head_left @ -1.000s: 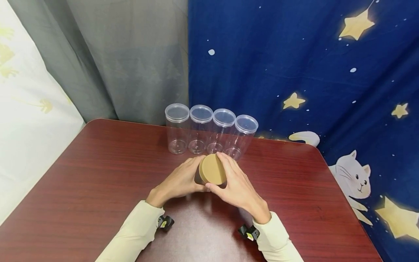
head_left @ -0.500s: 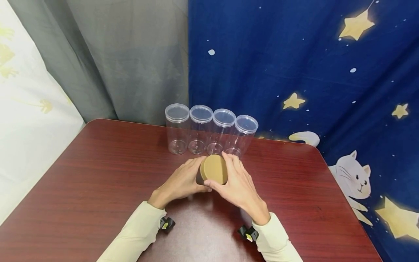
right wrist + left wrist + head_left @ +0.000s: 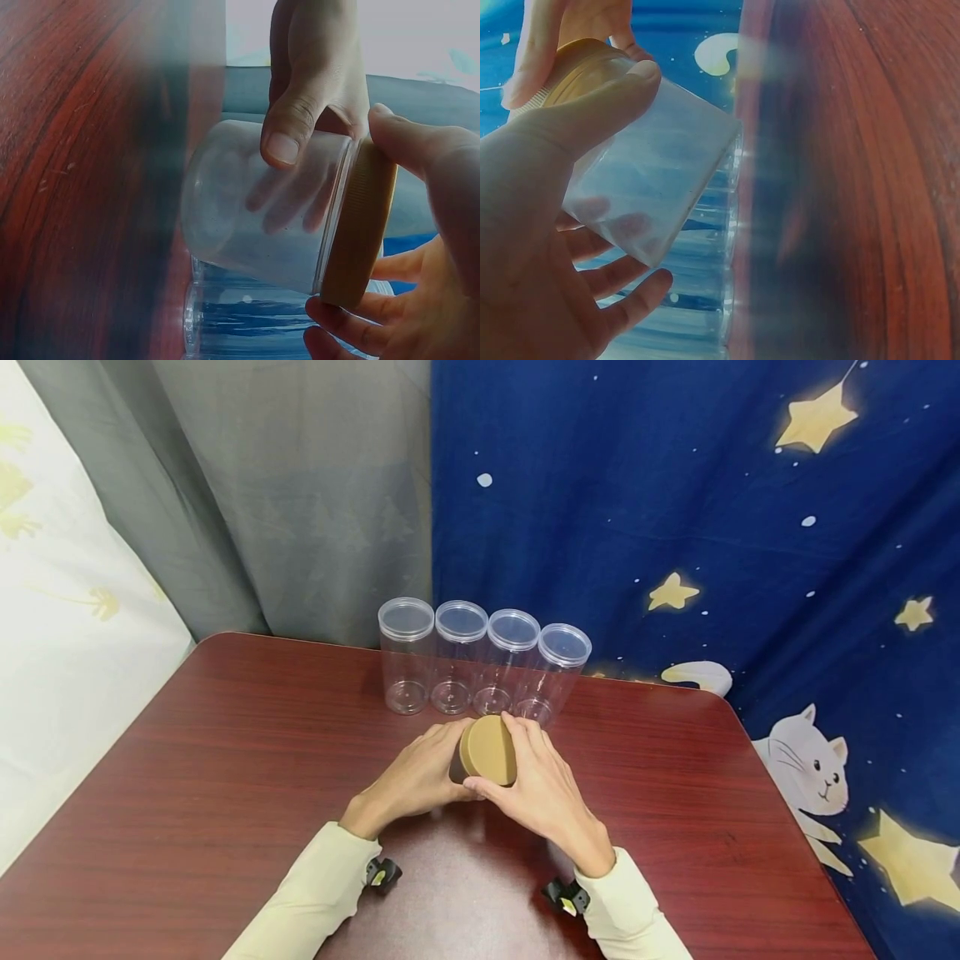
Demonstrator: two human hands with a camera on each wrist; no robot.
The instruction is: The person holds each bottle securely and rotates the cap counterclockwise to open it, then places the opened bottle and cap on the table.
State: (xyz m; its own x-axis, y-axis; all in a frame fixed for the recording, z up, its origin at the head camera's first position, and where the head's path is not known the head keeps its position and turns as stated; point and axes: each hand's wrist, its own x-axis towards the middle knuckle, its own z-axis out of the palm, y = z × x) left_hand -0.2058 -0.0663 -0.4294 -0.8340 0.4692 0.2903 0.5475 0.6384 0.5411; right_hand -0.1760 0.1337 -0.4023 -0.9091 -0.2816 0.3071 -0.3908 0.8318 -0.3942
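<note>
A small clear plastic jar point(image 3: 232, 202) with a gold-coloured screw lid point(image 3: 491, 750) is held above the table between both hands. My left hand point(image 3: 420, 768) grips the clear body, its thumb on the near side and its fingers showing through the wall in the right wrist view. Around the lid's ribbed rim curl the thumb and fingers of my right hand point(image 3: 543, 785). The lid sits on the jar's mouth; how tight it is I cannot tell. Seen from the left wrist, the jar point(image 3: 667, 142) is tilted and nothing shows inside it.
Several tall clear jars point(image 3: 406, 664) with translucent lids stand upright in a row just beyond the hands, near the back edge of the reddish-brown table point(image 3: 247, 752). Grey and dark blue curtains point(image 3: 600, 527) hang behind it.
My right hand's fingers and thumb have shifted back and forth around the lid. The left hand and jar have moved only slightly. The row of tall jars stays put.
</note>
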